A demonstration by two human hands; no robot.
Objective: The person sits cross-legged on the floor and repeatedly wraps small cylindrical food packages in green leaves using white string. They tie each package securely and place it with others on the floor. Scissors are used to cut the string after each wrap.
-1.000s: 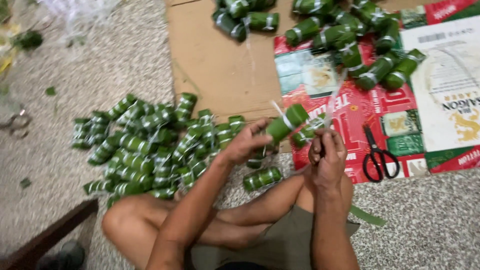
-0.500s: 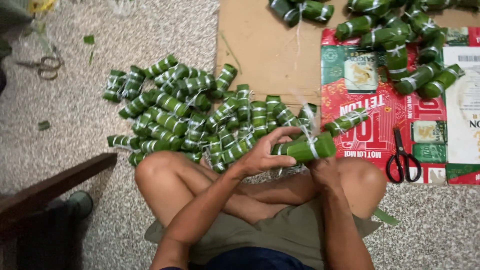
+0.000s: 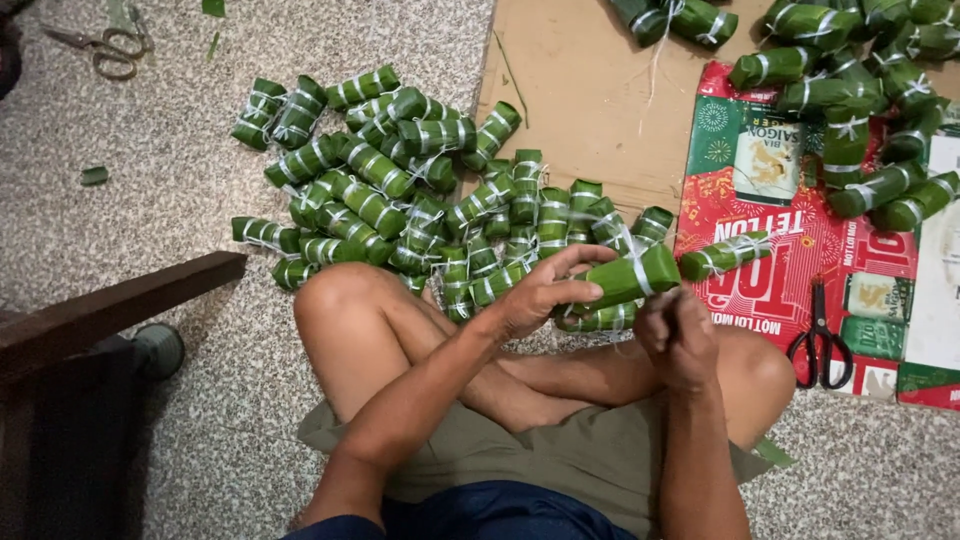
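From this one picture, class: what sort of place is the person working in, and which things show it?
Probably a home floor used as a small food-wrapping workspace. The person sits cross-legged on speckled stone flooring, a pile of leaf-wrapped rolls lies in front, and flattened cardboard with black scissors serves as a mat.

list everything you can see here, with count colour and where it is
held roll: one, green leaf tied with white string, in both hands
roll pile: dozens, green, on the floor ahead of the left knee
second roll pile: many, green, top right on the cardboard
single roll: one, green, on the red flattened carton
cardboard: one sheet, brown, top centre
flattened carton: red, right
black scissors: one pair, on the carton
grey scissors: one pair, top left on the floor
wooden furniture: dark, left edge
left hand: grips the held roll
right hand: closed at the roll's end
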